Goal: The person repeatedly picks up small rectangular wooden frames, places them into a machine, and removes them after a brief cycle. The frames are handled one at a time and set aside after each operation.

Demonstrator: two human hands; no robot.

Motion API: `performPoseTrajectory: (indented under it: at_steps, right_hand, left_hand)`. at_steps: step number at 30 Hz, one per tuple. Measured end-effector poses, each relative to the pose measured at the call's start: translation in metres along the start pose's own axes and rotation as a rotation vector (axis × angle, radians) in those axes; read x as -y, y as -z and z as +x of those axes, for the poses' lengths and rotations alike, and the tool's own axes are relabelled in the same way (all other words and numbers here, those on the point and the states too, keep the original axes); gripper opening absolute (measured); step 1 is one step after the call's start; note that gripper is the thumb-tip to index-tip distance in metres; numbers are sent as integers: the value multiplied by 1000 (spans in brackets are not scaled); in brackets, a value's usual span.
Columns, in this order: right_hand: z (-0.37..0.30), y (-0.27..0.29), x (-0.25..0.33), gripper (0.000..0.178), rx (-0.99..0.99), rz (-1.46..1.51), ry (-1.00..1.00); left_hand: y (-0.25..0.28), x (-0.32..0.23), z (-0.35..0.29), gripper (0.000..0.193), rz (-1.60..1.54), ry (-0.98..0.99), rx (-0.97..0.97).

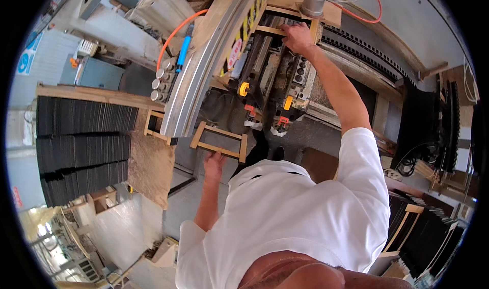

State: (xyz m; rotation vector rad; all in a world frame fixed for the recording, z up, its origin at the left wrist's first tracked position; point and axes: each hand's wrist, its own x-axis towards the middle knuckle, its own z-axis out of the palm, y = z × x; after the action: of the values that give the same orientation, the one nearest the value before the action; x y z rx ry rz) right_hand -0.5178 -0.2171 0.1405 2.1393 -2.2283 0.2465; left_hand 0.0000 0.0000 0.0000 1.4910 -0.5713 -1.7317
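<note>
My left hand (215, 159) grips the near rail of a small rectangular wooden frame (224, 131). It holds this frame in the air, left of my body and beside the machine's end. At the far side, my right hand (298, 38) reaches over the machine. Its fingers curl over the end of a rail of another wooden frame (270, 30), which lies on the machine bed beneath a metal cylinder head (311, 6). My right fingertips are partly hidden. Another light wooden frame (154, 122) sits at the bench edge, partly covered by the machine's beam.
A long metal beam (196, 80) slants between the bench and the machine bed. Yellow knobs (244, 89) and red-orange fittings (283, 121) stick out toward me. Stacked black strips (84, 151) lie on the left bench. An orange hose (170, 36) loops near a blue cylinder (185, 49).
</note>
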Motion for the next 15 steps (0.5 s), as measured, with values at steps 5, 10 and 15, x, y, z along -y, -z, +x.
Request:
performPoseTrajectory:
  at_steps: [5, 10, 15]
  right_hand:
    - [0, 2, 4, 41, -75, -9, 40]
    - [-3, 1, 12, 46, -38, -107, -19]
    - [3, -5, 17, 48, -72, -143, -68]
  left_hand:
    - [29, -3, -4, 24, -24, -69, -59]
    - [90, -19, 1, 24, -67, -158, -163]
    - [158, -69, 28, 18, -120, -294, -286]
